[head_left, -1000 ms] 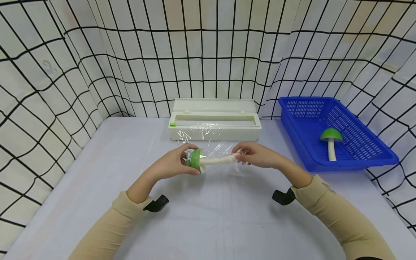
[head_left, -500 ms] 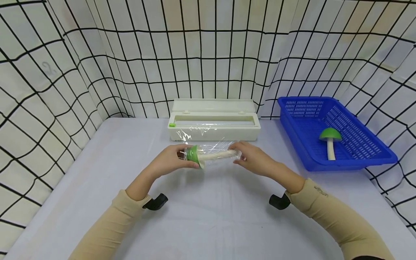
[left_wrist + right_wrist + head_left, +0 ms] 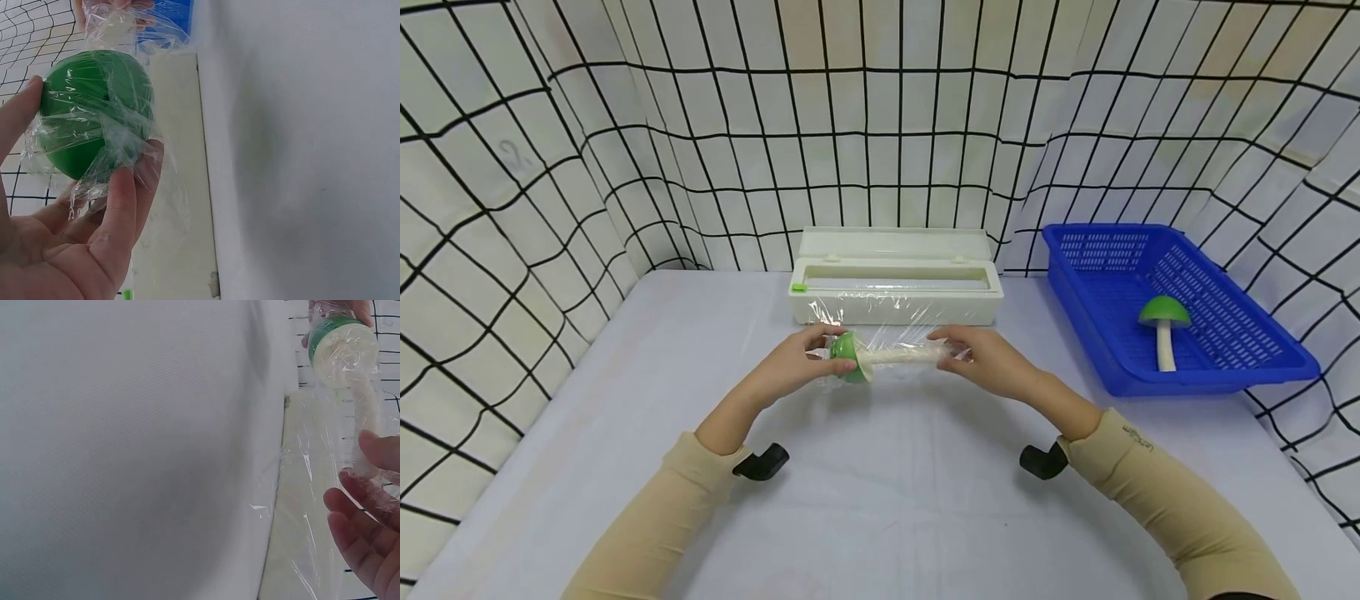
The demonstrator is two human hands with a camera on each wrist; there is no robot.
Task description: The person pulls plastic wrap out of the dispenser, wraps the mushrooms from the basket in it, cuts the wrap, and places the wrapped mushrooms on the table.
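Note:
A toy mushroom with a green cap and white stem point(image 3: 898, 356) lies sideways in the air between both hands, wrapped in clear cling film point(image 3: 119, 134). My left hand point(image 3: 786, 367) grips the cap point(image 3: 72, 140), thumb and fingers on opposite sides. At the far end of the stem, my right hand point(image 3: 988, 360) pinches the tip point(image 3: 365, 465) between thumb and fingers. Film stretches from the mushroom back to a white cling film dispenser point(image 3: 895, 310), whose lid stands up. In the right wrist view, crumpled film bunches around the stem's end.
A blue plastic basket point(image 3: 1075, 333) stands at the right, holding another green-capped mushroom point(image 3: 1165, 321). Black wire mesh point(image 3: 895, 133) encloses the back and sides of the white-covered table point(image 3: 880, 517).
The mushroom has risen slightly toward the dispenser and its stem has levelled. The right hand's fingers have shifted from pinching loose film to the stem's end. The loose film there is gathered in.

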